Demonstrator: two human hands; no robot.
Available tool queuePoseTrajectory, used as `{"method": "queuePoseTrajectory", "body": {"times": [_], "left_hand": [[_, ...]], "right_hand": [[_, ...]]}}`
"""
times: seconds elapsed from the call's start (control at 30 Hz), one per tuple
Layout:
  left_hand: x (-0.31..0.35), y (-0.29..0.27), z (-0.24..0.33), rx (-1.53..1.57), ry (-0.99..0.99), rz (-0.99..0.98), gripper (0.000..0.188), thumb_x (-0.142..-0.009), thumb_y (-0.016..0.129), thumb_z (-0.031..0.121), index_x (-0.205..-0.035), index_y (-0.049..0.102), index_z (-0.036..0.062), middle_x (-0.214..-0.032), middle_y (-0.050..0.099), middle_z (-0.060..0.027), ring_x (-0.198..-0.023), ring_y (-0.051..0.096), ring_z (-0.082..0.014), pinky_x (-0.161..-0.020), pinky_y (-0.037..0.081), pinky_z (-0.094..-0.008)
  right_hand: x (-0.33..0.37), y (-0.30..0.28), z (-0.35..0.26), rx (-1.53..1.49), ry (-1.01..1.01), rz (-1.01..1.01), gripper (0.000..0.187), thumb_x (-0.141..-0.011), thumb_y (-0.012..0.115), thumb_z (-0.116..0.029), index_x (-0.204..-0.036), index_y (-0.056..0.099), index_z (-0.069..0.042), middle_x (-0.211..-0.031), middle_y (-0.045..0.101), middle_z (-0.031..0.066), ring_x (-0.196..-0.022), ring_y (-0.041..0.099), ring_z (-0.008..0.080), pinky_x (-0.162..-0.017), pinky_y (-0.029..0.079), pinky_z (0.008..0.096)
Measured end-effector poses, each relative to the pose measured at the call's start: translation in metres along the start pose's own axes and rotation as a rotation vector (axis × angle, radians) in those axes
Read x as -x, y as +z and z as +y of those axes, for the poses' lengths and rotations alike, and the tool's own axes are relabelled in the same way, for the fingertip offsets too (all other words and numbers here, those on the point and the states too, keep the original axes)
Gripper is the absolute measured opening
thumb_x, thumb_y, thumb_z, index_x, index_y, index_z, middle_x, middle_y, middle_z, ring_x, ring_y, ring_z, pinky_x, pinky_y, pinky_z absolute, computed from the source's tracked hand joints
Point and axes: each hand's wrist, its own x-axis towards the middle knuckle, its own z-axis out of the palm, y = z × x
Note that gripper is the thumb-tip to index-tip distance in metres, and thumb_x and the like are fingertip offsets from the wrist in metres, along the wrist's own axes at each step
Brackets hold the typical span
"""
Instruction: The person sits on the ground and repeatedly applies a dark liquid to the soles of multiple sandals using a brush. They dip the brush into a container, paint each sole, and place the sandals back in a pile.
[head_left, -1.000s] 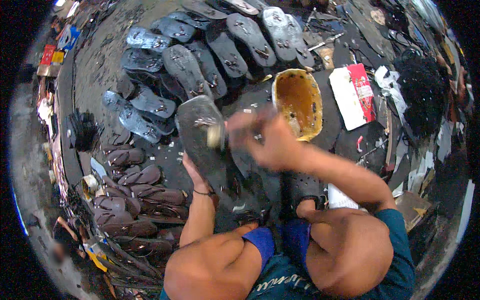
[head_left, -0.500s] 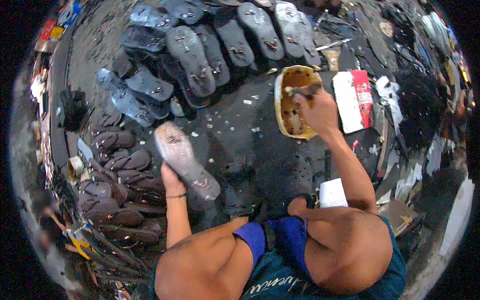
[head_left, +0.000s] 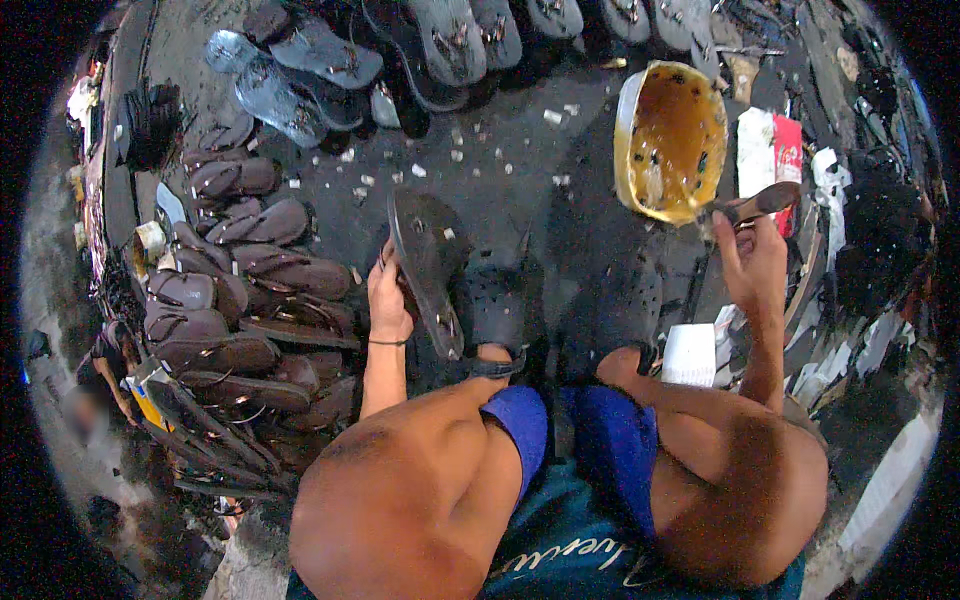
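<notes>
My left hand (head_left: 390,300) grips a dark sandal sole (head_left: 430,275) by its left edge, fingers mostly hidden behind it. The sole is tilted nearly on edge above my left shoe. My right hand (head_left: 755,260) is closed around the dark handle of a brush (head_left: 768,202). Its pale bristle end is beside the lower right rim of a yellowish tub (head_left: 626,130), and I cannot tell if they touch. Amber, sticky-looking liquid with dark specks coats the tub's inside.
Many brown flip-flops (head_left: 215,352) lie piled on the left. Dark soles with straps (head_left: 330,55) line the far side. A red and white box (head_left: 755,150) stands right of the tub, and a white paper piece (head_left: 690,355) lies near my right foot. Pale scraps dot the floor.
The sole in my left hand has turned from face-up to nearly on edge. My right hand has drawn the brush out of the tub, toward me and to the right. The whole view has shifted.
</notes>
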Motion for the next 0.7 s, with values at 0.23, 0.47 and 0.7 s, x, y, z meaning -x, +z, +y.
{"method": "queuePoseTrajectory", "body": {"times": [0.23,0.47,0.7], "left_hand": [[-0.009,-0.026,-0.011,0.184,0.033,0.011,0.029,-0.102,0.052,0.010,-0.126,0.061,-0.0025,-0.120,0.067,-0.0066,-0.107,0.062,-0.0171,-0.094,0.048,-0.0314],[0.034,-0.010,-0.022,-0.096,0.181,0.052,0.029,-0.104,0.053,0.015,-0.129,0.060,0.0005,-0.119,0.066,-0.0037,-0.107,0.062,-0.0149,-0.094,0.048,-0.0297],[0.016,0.020,0.070,0.316,0.059,-0.104,0.046,-0.105,0.036,0.038,-0.126,0.058,0.0019,-0.112,0.068,-0.0143,-0.094,0.068,-0.0283,-0.088,0.055,-0.0423]], "right_hand": [[0.002,0.001,-0.003,0.015,0.038,-0.018,0.026,-0.095,0.070,-0.021,-0.112,0.066,-0.002,-0.087,0.071,0.0073,-0.072,0.064,0.0127,-0.068,0.049,0.0291],[0.007,-0.006,-0.003,0.323,0.016,-0.307,0.024,-0.096,0.068,-0.017,-0.112,0.062,0.000,-0.092,0.072,0.0080,-0.079,0.065,0.0174,-0.078,0.052,0.0320],[-0.010,-0.015,-0.077,-0.850,0.093,-0.351,0.030,-0.095,0.067,-0.014,-0.121,0.061,0.000,-0.106,0.068,0.0037,-0.096,0.062,0.0119,-0.089,0.049,0.0285]]}}
